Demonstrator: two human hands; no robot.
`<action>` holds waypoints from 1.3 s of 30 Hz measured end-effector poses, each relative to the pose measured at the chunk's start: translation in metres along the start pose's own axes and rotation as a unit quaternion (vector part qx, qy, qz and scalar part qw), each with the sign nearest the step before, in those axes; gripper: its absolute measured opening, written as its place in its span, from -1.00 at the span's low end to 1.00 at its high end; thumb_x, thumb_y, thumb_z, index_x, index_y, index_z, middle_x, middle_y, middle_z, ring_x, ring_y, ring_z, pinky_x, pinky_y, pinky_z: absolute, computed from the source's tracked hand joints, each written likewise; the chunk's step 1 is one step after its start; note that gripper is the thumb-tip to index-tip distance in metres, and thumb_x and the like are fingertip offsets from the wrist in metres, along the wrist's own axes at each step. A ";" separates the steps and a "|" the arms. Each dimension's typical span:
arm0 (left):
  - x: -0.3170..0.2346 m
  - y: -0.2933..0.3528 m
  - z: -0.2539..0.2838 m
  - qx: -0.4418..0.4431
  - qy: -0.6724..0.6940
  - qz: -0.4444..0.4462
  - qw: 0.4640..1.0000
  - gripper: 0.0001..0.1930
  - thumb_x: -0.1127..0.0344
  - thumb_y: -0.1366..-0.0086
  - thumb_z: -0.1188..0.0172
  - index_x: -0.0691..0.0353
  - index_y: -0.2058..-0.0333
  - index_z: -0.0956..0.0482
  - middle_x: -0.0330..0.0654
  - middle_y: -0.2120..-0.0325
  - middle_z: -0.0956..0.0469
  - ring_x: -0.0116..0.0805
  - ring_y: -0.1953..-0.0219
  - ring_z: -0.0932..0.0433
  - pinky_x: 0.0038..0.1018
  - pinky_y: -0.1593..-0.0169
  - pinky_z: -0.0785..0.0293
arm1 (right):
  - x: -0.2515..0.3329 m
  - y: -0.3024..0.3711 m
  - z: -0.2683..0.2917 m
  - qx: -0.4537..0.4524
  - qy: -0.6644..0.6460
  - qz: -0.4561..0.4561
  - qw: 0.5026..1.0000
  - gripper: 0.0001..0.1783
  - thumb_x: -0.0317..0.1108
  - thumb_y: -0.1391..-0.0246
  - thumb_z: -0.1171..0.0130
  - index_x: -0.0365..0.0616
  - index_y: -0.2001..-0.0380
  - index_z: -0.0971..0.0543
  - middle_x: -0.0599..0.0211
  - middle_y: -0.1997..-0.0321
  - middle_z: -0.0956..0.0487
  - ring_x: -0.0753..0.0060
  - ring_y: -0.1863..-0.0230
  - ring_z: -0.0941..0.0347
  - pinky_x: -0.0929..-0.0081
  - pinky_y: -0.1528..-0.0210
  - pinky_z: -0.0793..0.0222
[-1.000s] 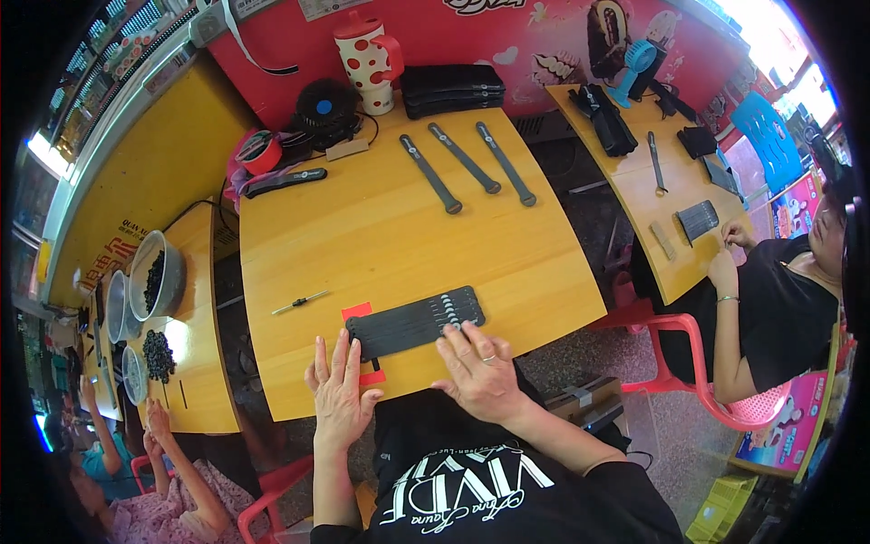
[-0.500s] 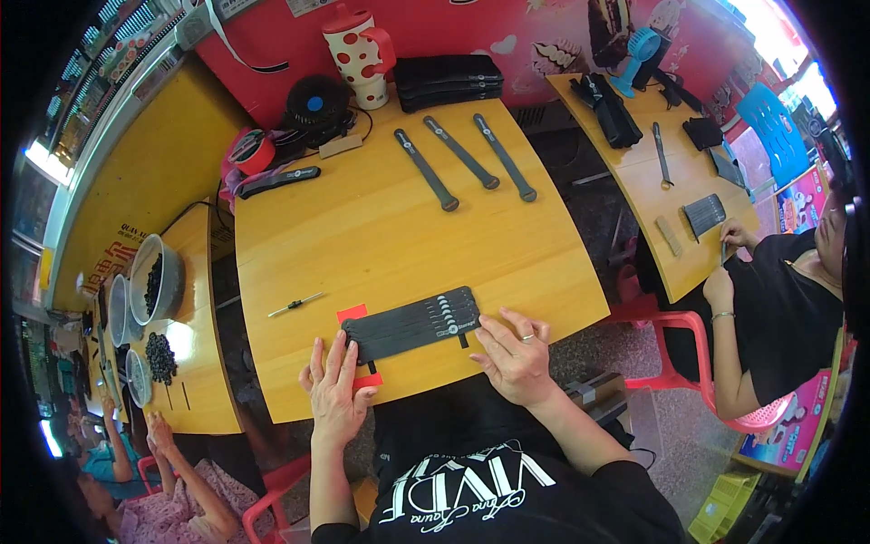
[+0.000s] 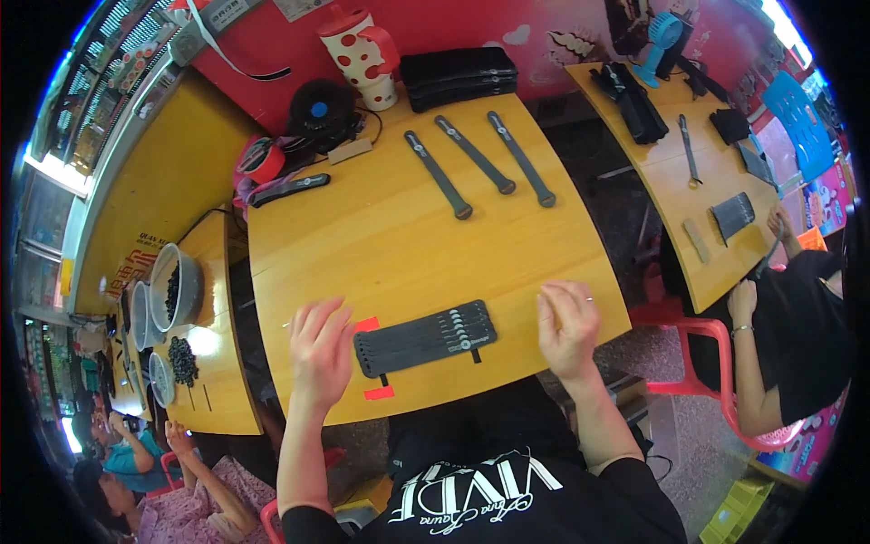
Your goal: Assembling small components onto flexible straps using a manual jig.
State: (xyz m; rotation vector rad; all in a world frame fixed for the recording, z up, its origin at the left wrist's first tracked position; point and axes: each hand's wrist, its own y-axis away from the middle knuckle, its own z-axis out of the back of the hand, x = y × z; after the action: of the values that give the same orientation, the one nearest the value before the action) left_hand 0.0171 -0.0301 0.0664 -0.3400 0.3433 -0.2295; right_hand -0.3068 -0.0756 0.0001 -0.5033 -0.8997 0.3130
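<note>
A row of flat dark grey straps [image 3: 417, 343], side by side with rounded ends and white markings, lies near the front of my wooden table [image 3: 408, 263]. My left hand [image 3: 319, 358] is raised just left of the row, its fingers loosely bent and holding nothing I can see. To the right of the row, my right hand [image 3: 571, 331] is also lifted, fingers loosely curled and apart from the straps. Red tape pieces [image 3: 379, 393] show by the row's left end. The slim pointed tool at the left is mostly hidden behind my left hand.
Three single straps [image 3: 439, 177] lie toward the back. Behind them are a black stack [image 3: 459, 80], a spotted tumbler [image 3: 358, 68] and a small black fan [image 3: 319, 111]. Co-workers sit at the right table [image 3: 666, 181] and the left one, where tubs [image 3: 186, 290] hold black pieces.
Both my hands have lifted off the row of straps and drawn apart, the left toward the pointed tool, the right outward. The view has shifted slightly.
</note>
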 end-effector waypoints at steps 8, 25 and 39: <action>-0.034 -0.156 -0.098 0.061 -0.066 -0.157 0.983 -0.67 0.26 -0.23 -0.22 0.17 0.03 -0.54 -0.06 -0.01 -0.49 -0.05 -0.04 -0.44 -0.22 0.00 -0.39 | -0.009 -0.006 -0.005 0.008 -0.008 -0.037 0.999 -0.87 -0.61 0.03 -0.25 -0.32 0.34 -0.59 0.09 0.26 -0.56 0.05 0.20 -0.51 0.28 0.15 -0.43; 0.055 -0.079 -0.068 0.061 -0.001 0.325 0.944 -0.79 0.35 -0.08 -0.40 0.32 0.39 -0.58 0.06 0.24 -0.59 0.06 0.22 -0.57 -0.21 0.17 -0.48 | -0.011 -0.005 -0.004 0.014 -0.009 -0.032 0.999 -0.95 -0.59 0.00 -0.23 -0.29 0.41 -0.57 0.12 0.32 -0.56 0.07 0.25 -0.51 0.29 0.20 -0.42; 0.058 -0.090 -0.058 0.056 0.034 0.443 0.894 -0.81 0.28 -0.06 -0.39 0.27 0.44 -0.63 0.00 0.41 -0.66 -0.01 0.23 -0.64 -0.17 0.18 -0.53 | -0.012 -0.002 -0.009 -0.030 -0.077 -0.034 0.996 -0.97 -0.62 -0.10 -0.19 -0.38 0.41 -0.55 0.18 0.41 -0.55 0.37 0.37 -0.50 0.53 0.32 -0.36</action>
State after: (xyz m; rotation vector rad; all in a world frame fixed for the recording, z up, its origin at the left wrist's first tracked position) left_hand 0.0342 -0.1449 0.0305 -0.0361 0.5193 0.6396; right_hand -0.3062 -0.0856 -0.0114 -0.5086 -1.0762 0.2654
